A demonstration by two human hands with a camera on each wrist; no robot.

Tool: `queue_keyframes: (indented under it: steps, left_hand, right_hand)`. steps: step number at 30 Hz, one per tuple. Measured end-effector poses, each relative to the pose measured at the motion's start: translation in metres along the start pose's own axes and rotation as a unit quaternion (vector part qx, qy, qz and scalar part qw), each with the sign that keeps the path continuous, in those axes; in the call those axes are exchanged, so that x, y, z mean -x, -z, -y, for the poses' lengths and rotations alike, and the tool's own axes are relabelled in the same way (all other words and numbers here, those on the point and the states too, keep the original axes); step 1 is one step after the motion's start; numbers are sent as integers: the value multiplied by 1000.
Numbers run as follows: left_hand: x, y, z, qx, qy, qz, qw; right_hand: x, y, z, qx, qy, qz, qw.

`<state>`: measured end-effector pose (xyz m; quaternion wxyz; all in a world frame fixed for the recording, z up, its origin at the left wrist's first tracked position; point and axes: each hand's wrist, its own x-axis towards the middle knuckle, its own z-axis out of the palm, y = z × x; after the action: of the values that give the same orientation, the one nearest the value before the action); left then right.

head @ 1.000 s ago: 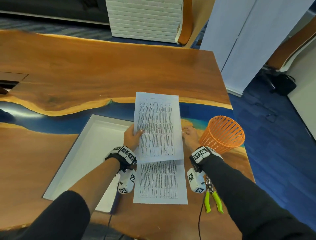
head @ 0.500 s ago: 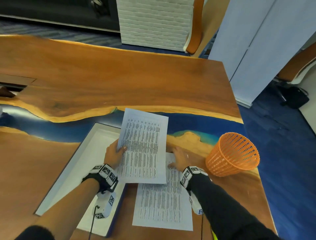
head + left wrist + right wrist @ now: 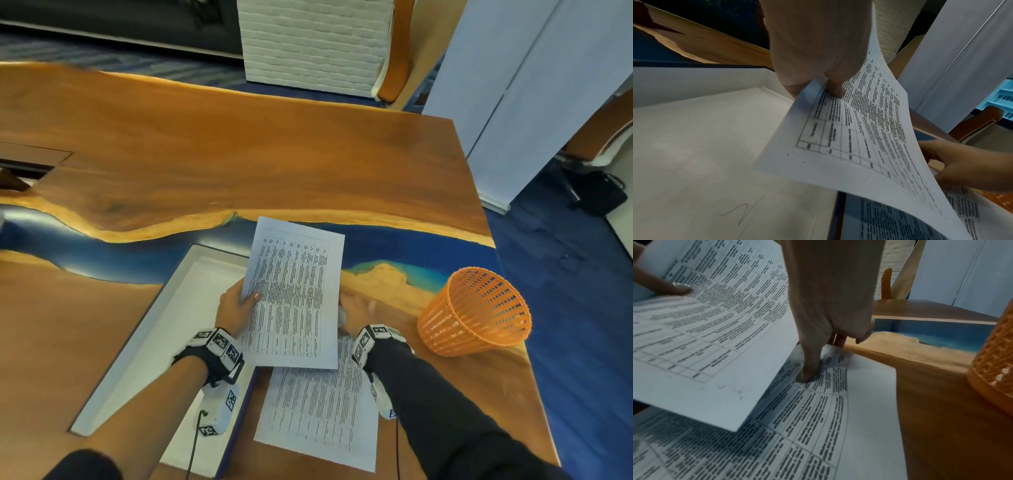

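1. The upper sheet (image 3: pixel 294 294), a page printed with a table of text, was held at its left edge by the left hand (image 3: pixel 236 308). The thumb was laid on the printed face and the fingers were curled beneath it.
2. That sheet was raised clear of the table (image 3: pixel 239 154) and tilted, with its near part sagging. It was seen partly above the right rim of the white tray (image 3: pixel 144 342) and partly above the lower sheet (image 3: pixel 318 418).
3. The lower sheet, printed in the same way, was laid on the wood near the table's front edge, just beside the tray's right wall. In the head view its far part was covered by the raised page.
4. The far edge of the lower sheet was pinched by the right hand (image 3: pixel 356 308). In the right wrist view the thumb was pressed onto the print, the fingers were tucked behind the edge, and the paper there was bunched and lifted a little.
5. The right hand was placed beside the raised page's right edge; whether that edge was touched could not be told.
6. The tray was set on the table to the left of both sheets, and a faint pencil stroke was seen on its floor in the left wrist view.
7. The orange basket (image 3: pixel 476 311) was stood on the table to the right of the right hand, apart from it and near the table's right edge.
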<state>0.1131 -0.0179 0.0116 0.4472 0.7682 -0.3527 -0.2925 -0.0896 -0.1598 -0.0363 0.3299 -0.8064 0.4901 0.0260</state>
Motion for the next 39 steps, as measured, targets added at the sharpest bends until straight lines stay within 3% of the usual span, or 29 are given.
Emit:
queue_keyframes:
  steps: [2,6,8,12,16,18,24,29,32,35,39]
  left_hand:
    - [-1,-1,-1,-5,0,3,1000]
    - [-3,0,-3,-6,0,6,1000]
    - [-5,0,-4,-9,3,0,1000]
    - [-11,2,-8,-7,15,-39,999]
    - [-16,8,-11,-6,49,-83,995]
    - [-17,8,-14,-13,55,-93,994]
    - [-12,-6,-23,-10,20,-43,999]
    - [8,-21,-46,75,-24,29,996]
    - [8,-23,-39,138,-13,55,989]
    - [12,-23,-44,122,-32,91,988]
    - [18,-21,-55,148,-9,101,984]
  right_hand:
    - [-3,2,-1,3,-16,6,1000]
    - [6,25,3,22,-12,-60,998]
    - [12,48,7,48,-8,-60,997]
    - [21,94,8,197,-2,37,980]
    - [36,141,9,198,23,178,964]
    - [41,157,14,205,34,204,957]
    - [37,188,49,101,108,151,977]
    - [32,190,87,10,167,-24,986]
    - [25,187,94,14,161,-46,986]
    - [25,187,99,67,144,-51,986]
    - [24,187,99,33,107,-85,990]
